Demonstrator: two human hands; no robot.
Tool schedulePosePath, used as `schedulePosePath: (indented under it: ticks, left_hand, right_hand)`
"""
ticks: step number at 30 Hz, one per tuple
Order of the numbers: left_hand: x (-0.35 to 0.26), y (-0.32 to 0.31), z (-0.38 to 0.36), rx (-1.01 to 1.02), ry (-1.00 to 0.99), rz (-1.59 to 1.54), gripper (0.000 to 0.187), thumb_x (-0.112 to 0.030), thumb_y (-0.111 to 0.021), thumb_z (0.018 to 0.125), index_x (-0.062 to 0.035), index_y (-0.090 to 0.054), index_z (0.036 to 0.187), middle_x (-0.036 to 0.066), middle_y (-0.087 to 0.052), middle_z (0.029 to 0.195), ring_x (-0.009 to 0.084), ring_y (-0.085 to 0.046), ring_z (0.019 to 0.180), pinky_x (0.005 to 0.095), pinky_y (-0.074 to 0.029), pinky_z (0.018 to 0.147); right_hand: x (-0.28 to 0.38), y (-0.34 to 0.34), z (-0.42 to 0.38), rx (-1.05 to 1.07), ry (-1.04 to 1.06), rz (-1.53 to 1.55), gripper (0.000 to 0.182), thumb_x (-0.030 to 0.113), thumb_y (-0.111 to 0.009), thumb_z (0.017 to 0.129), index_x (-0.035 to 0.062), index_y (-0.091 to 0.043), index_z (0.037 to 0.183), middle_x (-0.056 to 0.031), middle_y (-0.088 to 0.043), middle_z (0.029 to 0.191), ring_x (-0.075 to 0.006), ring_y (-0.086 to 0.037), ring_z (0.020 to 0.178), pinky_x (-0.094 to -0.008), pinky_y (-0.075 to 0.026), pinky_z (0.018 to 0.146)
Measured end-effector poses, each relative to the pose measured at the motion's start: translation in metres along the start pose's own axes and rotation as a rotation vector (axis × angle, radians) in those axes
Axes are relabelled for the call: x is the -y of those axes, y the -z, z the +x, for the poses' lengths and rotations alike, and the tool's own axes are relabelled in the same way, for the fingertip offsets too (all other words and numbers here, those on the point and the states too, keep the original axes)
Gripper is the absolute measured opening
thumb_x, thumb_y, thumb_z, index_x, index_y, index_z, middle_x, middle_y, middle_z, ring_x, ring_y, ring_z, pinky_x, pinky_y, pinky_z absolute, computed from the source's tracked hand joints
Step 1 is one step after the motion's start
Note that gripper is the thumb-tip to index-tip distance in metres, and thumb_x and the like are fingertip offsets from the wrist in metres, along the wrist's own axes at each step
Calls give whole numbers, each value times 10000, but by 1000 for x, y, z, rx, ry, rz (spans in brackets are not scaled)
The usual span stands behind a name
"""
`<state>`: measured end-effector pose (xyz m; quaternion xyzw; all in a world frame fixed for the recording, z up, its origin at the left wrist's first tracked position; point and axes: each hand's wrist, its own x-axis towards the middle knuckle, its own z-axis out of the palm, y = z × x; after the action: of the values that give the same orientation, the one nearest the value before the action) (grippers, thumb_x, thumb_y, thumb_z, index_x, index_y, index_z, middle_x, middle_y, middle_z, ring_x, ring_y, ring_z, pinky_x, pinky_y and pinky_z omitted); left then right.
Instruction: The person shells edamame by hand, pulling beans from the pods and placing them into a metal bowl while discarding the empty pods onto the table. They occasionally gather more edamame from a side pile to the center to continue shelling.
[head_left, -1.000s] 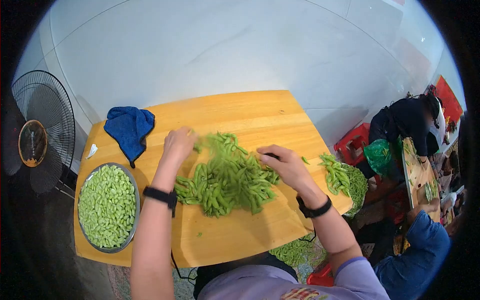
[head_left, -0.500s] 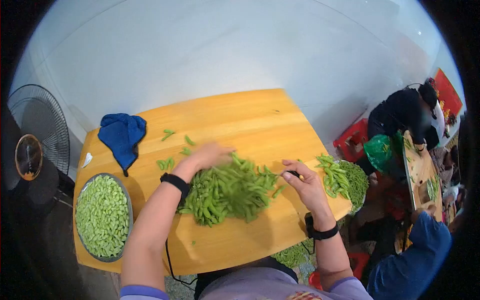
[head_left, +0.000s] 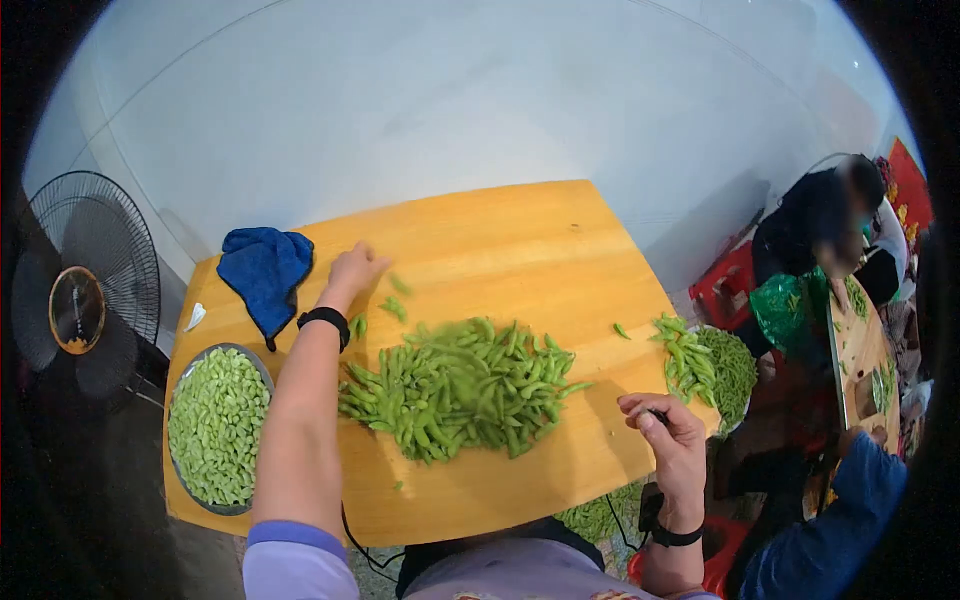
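You are reaching past the pod pile with your left hand while your right grips a small dark object.

Your left hand (head_left: 352,270) is lying released, fingers loose, beside stray pods (head_left: 394,308). The pod pile (head_left: 460,385) is sprawling mid-table (head_left: 500,230), its long axis running left to right, pods pointing every way. Your right hand (head_left: 672,440) is clenching the small dark object (head_left: 656,413) at the table's near right edge.

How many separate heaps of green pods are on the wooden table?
2. The big pile lies mid-table, between the left hand and right hand; a smaller pile sits at the right edge. Loose pods lie apart.
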<state>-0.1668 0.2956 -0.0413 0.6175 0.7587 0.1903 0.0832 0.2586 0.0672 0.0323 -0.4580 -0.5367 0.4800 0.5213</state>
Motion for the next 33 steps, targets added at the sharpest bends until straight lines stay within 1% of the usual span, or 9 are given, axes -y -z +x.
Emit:
schedulePosePath:
  ticks: [6,7,10,16,19,22,25,28,33]
  left_hand:
    - [-78,-23,-56,397,-334,25,389,-331,-508,814,16,-541,987,271,-560,988,398,-532,941,435,-427,788]
    - [-75,-37,-63,394,-404,33,282,-308,-504,844,-30,-542,869,171,-599,795,339,-566,765,385,-441,686]
    - [-70,-32,-83,331,-424,-123,312,-327,-492,849,-25,-549,900,175,-601,803,340,-569,773,396,-441,698]
    - [-19,32,-70,-56,173,-8,332,-253,-449,831,35,-585,924,260,-589,940,401,-559,907,445,-441,796]
    - [44,-25,-57,-177,288,166,285,-202,-461,804,28,-623,851,254,-599,927,390,-576,890,436,-460,766]
    - [7,-21,-79,261,-85,304,342,-309,-506,819,0,-577,947,228,-603,878,364,-574,868,426,-441,746]
    - [-28,2,-114,281,-142,202,305,-278,-501,834,-20,-558,988,225,-605,876,372,-571,860,425,-439,740]
    - [-37,67,-159,-119,76,-27,245,-235,-506,841,-25,-562,955,226,-605,867,376,-569,860,422,-440,736]
    - [-34,62,-237,21,227,-21,318,-241,-494,856,29,-472,1022,286,-574,903,411,-551,900,449,-428,782]
  right_hand:
    - [-11,11,-11,-122,-27,4,114,52,-549,838,-32,-586,905,-76,-621,915,-116,-552,845,-246,-432,785]
    - [-13,11,-13,-111,-23,1,113,53,-550,838,-31,-587,904,-78,-622,900,-113,-556,804,-242,-442,754]
    - [-21,7,-22,-67,-21,-1,118,81,-537,848,-18,-577,900,-111,-630,873,-142,-589,756,-255,-468,697]
    - [-17,11,-29,-35,-14,22,113,54,-545,838,-42,-575,890,-106,-626,850,-136,-576,772,-249,-458,718]
    - [-13,11,-34,-62,-42,44,118,60,-546,837,-43,-572,887,-107,-625,851,-136,-577,761,-245,-455,713]
    - [-14,12,-38,-40,-58,107,120,65,-547,836,-43,-570,885,-112,-627,847,-137,-580,762,-241,-454,710]
    - [-17,9,-38,-26,-66,35,108,62,-548,832,-37,-573,871,-105,-617,870,-133,-572,746,-232,-451,700]
    - [-20,8,-38,-30,65,-2,93,58,-546,829,-28,-577,849,-84,-594,868,-116,-542,687,-223,-434,651]
    - [-25,7,-47,28,-10,104,104,80,-533,845,-17,-572,845,-44,-552,748,-67,-456,576,-190,-363,518]
